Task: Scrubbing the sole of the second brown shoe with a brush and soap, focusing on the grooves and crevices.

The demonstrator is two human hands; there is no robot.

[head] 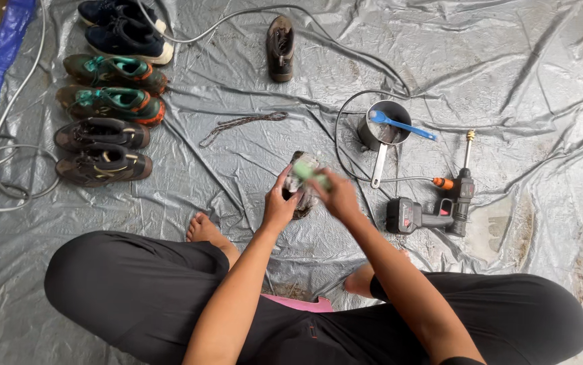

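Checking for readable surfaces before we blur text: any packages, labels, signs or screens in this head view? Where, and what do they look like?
No packages, signs or screens in view.
Cordless spray gun: on the grey tarp right of the hands; black body, orange fitting, a small pale mark on its battery end, too small to make out.
Shoe: held by the left hand, right hand on it with something green; no label visible.

The person wears black trousers, smooth and close-fitting over both legs, with a strip of pink cloth showing at the lap. Both arms are bare, with no sleeve, ring or watch behind the fingers of the left hand (279,206) or right hand (337,196). Feet bare.
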